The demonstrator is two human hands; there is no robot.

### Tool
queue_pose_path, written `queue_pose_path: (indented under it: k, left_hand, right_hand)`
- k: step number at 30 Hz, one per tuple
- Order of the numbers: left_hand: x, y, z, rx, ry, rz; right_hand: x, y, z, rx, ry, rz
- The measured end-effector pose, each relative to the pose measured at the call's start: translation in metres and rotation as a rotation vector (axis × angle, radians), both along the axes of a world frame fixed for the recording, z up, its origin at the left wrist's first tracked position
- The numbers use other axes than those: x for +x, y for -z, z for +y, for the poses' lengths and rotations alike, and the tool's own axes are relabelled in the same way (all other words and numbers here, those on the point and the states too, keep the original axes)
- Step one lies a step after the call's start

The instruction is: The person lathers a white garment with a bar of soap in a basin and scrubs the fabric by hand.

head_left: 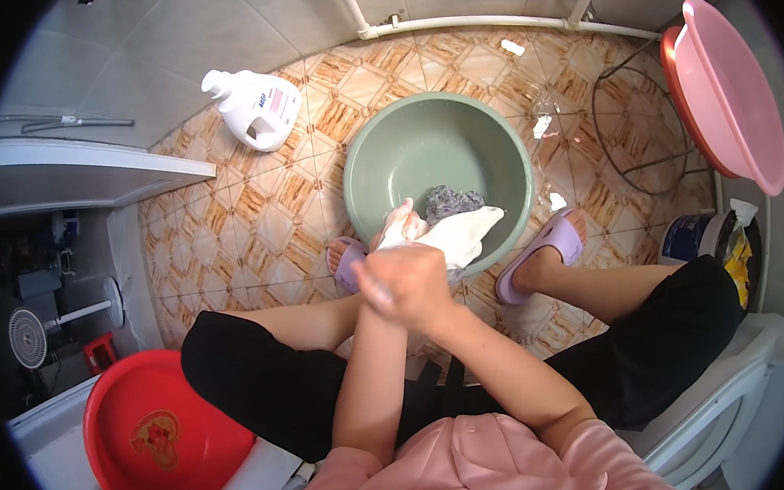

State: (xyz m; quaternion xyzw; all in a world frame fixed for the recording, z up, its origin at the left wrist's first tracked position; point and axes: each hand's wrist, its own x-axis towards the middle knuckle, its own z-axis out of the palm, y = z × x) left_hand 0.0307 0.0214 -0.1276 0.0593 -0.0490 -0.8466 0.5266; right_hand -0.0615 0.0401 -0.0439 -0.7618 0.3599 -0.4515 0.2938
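Note:
My two hands are together over the near edge of a round green basin point(367, 141) on the floor. My right hand point(410, 280) is closed on a white cloth point(460, 237), its fingers slightly blurred by motion. Just beyond it, partly hidden, my left hand point(399, 223) is closed on the same cloth. One end of the cloth hangs to the right over the inside of the basin. A crumpled dark grey patterned cloth point(453, 201) lies on the basin's bottom, partly covered by the white one.
A white detergent bottle point(255, 108) stands beyond the basin at left. A red basin point(116, 423) is at my near left. Pink basin point(721, 99) and wire stand point(606, 136) are at right. White pipes point(485, 18) run along the wall. Purple slippers point(515, 281) flank the basin.

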Motion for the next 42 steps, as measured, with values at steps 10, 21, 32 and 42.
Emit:
queue_pose_path:
  k: [10, 21, 32, 42]
  left_hand:
    - [-0.031, -0.086, -0.005, 0.517, -0.564, -0.795]
    - [-0.021, -0.078, -0.009, 0.526, -0.631, -0.832]
    - [-0.038, -0.013, 0.035, 0.121, -0.396, -0.452]
    - [-0.03, 0.019, 0.024, 0.065, -0.174, -0.011]
  right_hand:
    - [-0.073, 0.027, -0.066, 1.005, 0.01, -0.313]
    - [-0.052, 0.009, -0.054, 0.685, 0.164, -0.397]
    - [-0.016, 0.022, -0.02, -0.037, 0.345, 0.205]
    - [-0.021, 0.027, -0.027, 0.029, 0.39, -0.041]
